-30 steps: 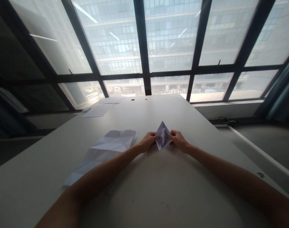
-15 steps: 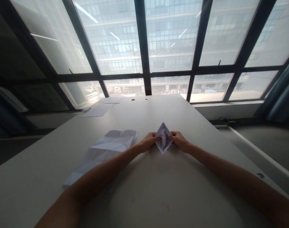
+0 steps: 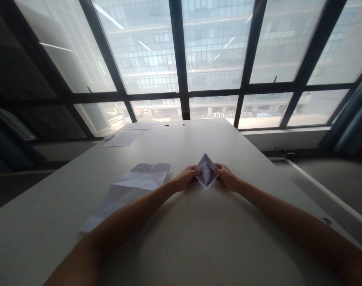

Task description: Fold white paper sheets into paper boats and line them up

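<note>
A small piece of folded white paper point(image 3: 206, 174), diamond-shaped with a raised ridge down its middle, is held between my two hands above the white table. My left hand point(image 3: 187, 178) pinches its left corner, thumb on the near face. On the opposite corner, my right hand point(image 3: 226, 176) grips it the same way. The fingers behind the paper are hidden. To the left lie creased, unfolded white paper sheets point(image 3: 139, 178), partly covered by my left forearm.
More flat white sheets point(image 3: 121, 137) lie at the table's far left corner. The white table point(image 3: 181, 147) runs up to large dark-framed windows point(image 3: 183, 95). A small dark mark point(image 3: 326, 221) is on its right side, and blue curtains point(image 3: 350, 115) hang at the right.
The folded paper has shifted very slightly right, and its lower tip sits a little higher. My thumbs have moved outward from its middle towards the side corners. The loose sheets stay put.
</note>
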### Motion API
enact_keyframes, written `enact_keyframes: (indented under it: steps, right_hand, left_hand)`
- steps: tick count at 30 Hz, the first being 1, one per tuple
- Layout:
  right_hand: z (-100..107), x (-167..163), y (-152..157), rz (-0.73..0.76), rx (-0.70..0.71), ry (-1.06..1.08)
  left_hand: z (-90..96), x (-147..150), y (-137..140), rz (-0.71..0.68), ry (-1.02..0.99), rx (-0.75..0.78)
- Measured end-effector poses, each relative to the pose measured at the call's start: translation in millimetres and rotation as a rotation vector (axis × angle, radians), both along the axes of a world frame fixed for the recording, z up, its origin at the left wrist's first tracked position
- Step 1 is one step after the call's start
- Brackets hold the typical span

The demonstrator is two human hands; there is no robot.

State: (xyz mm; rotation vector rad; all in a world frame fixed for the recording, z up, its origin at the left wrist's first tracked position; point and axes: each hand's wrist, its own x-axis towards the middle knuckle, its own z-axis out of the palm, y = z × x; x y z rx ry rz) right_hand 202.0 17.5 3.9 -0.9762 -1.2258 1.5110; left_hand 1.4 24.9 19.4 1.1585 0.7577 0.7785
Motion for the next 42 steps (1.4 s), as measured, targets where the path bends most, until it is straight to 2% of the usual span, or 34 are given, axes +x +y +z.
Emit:
enact_keyframes:
  steps: [8, 12, 17, 23, 28, 33, 38, 42]
  right_hand:
    - [-4, 4, 2, 0.033, 0.026, 0.047]
    - [-2, 2, 1, 0.025, 0.027, 0.003]
    - [1, -1, -2, -0.055, 0.031, -0.117]
    - [6, -5, -6, -0.117, 0.036, -0.195]
    - [8, -5, 2, -0.065, 0.023, -0.239]
    - [16, -6, 38, -0.048, -0.049, -0.265]
    - [26, -26, 96, -0.105, -0.124, -0.307]
    - [28, -45, 140, -0.173, -0.185, -0.339]
  left_hand:
    - [1.1, -1, 0, -0.039, -0.118, -0.075]
    - [0.9, -1, 0, -0.030, -0.134, -0.090]
    - [2.1, 0, -1, 0.020, -0.048, -0.047]
    - [6.5, -4, 3, 0.014, 0.112, 0.054]
    - [9.4, -12, 11, -0.014, 0.181, 0.045]
    - [16.8, -15, 44, 0.023, 0.293, 0.012]
    - [32.2, -24, 100, 0.099, 0.371, -0.003]
    - [38.6, -33, 134, 0.209, 0.472, -0.030]
